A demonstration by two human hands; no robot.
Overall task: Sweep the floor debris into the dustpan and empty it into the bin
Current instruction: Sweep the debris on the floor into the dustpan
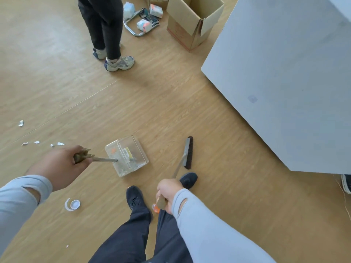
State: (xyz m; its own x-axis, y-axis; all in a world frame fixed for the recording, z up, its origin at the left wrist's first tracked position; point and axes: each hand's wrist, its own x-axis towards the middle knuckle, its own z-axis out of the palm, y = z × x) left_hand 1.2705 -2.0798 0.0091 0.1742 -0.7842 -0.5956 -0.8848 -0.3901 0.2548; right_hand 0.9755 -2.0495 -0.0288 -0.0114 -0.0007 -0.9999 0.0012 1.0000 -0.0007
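My left hand [60, 164] grips the long handle of a clear plastic dustpan [126, 155], which sits on the wooden floor and holds scraps, one yellow. My right hand [167, 192] is closed on the handle of a broom [188, 152] whose dark bristle head rests on the floor to the right of the dustpan. Small white paper scraps [38, 142] lie on the floor to the left, beyond my left hand. A white tape roll [72, 204] lies near my left sleeve. No bin shows clearly.
Another person's legs and sneakers [117, 62] stand ahead. An open cardboard box [191, 21] and packets around a metal frame [142, 21] sit at the back. A large white cabinet [284, 73] fills the right side. My own shoes [135, 198] are below the dustpan.
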